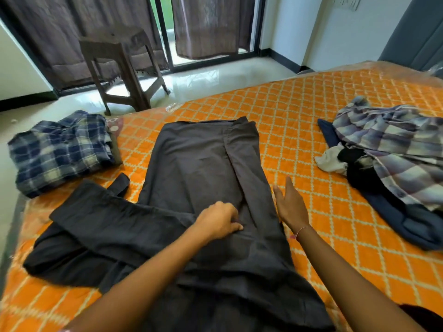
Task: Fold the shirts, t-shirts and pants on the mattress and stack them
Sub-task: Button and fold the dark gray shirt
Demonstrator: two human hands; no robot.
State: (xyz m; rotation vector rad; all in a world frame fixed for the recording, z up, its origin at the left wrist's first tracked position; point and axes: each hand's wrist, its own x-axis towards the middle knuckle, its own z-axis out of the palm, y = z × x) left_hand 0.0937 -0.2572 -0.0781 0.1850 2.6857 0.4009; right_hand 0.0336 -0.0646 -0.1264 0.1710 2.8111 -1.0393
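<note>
A dark grey shirt (196, 164) lies spread lengthwise on the orange quilted mattress (299, 111), one sleeve stretched out to the left. My left hand (220, 220) rests on its middle with fingers curled, pinching a fold of the cloth. My right hand (288, 203) hovers flat and open at the shirt's right edge, fingers straight. A folded blue plaid shirt (60, 152) sits at the mattress's left edge. An unfolded pile lies at the right: a pale plaid shirt (393, 144), a navy garment (407, 221) and a white-and-black piece (335, 159).
A brown plastic chair (119, 68) stands on the glossy floor beyond the mattress, in front of dark curtains (211, 27) and a glass door. The grey headboard (417, 32) rises at the far right.
</note>
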